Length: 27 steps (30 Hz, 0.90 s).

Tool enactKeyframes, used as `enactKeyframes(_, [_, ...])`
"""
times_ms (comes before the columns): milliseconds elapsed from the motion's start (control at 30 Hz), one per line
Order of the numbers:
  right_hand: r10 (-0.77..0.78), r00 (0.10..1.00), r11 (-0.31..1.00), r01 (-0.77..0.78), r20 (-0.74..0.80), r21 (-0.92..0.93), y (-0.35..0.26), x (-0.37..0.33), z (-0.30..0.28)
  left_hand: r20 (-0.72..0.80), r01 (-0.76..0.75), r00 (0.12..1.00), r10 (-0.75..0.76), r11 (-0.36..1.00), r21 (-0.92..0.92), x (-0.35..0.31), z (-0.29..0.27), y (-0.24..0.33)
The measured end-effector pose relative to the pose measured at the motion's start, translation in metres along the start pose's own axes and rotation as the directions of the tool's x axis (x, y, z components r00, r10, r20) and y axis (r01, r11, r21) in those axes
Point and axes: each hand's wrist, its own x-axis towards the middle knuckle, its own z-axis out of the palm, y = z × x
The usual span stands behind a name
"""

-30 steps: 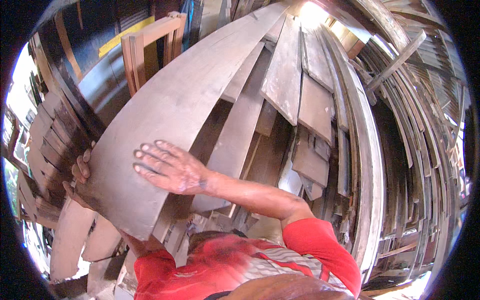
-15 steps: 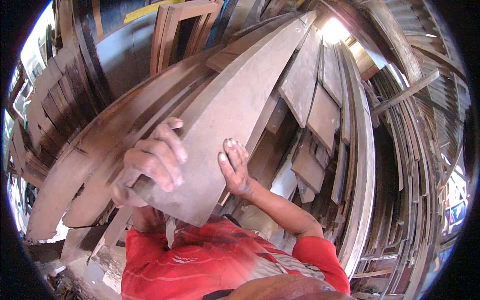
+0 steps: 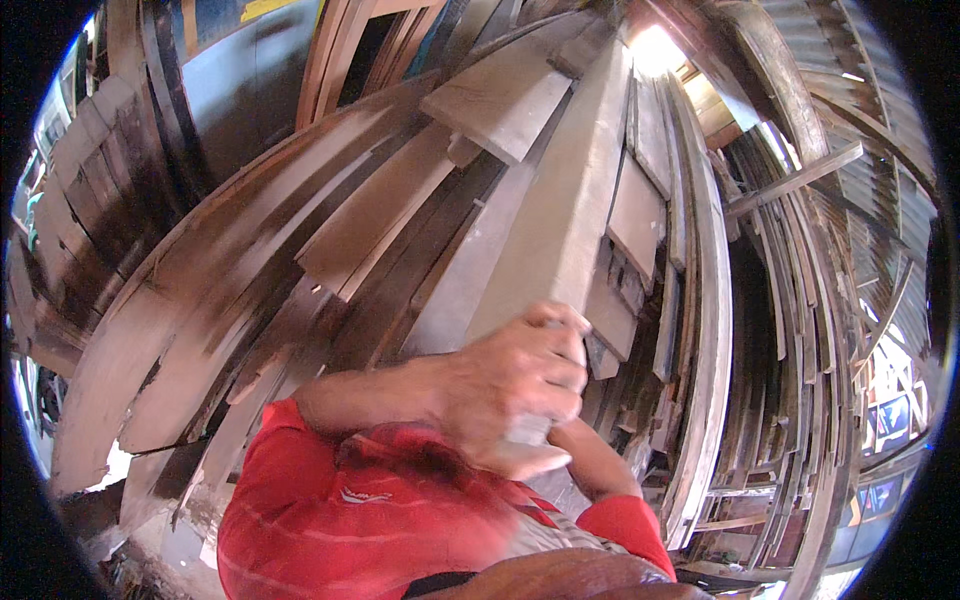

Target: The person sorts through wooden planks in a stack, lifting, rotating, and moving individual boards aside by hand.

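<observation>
A long wooden plank [image 3: 565, 215] runs away from me toward the bright gap at the top, tilted so that a narrow edge faces up. My left hand [image 3: 520, 385] reaches across my body and is closed round the plank's near end, fingers over the edge and thumb below. Motion blurs this hand a little. Of my right arm only the forearm [image 3: 598, 462] shows, coming in under the plank's end; the right hand is hidden behind my left hand and the wood.
Several loose boards [image 3: 385, 215] lie stacked to the left. More boards [image 3: 635, 215] overlap close on the plank's right, beside a long pale timber [image 3: 712, 380]. A wooden crosspiece [image 3: 800, 180] juts out at the upper right. Wooden frames [image 3: 335, 50] stand at the upper left.
The plank has swung right and rolled from its broad face onto an edge. My left hand has moved right with its end. My right hand has slipped out of sight, uncovering boards at left.
</observation>
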Motion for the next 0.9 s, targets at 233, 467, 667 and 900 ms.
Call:
enactKeyframes(233, [0.506,0.797,0.705,-0.163,-0.329,0.690,0.023,-0.165,-0.041,0.323,-0.002,0.945,0.052,0.988,-0.152,0.003,0.116,-0.021])
enactKeyframes(467, [0.778,0.496,0.465,-0.043,-0.385,0.884,0.119,-0.274,-0.056,0.176,0.296,0.930,-0.321,0.942,0.157,-0.007,0.049,-0.073])
enactKeyframes(667, [0.794,0.480,0.574,-0.386,-0.374,0.722,0.086,-0.197,-0.017,0.007,0.760,0.645,-0.764,0.640,-0.115,-0.111,0.036,-0.132])
enactKeyframes(900, [0.753,0.314,0.568,-0.753,-0.578,0.332,0.162,-0.205,-0.001,-0.020,0.555,0.532,-0.847,0.366,-0.747,-0.170,0.141,-0.136])
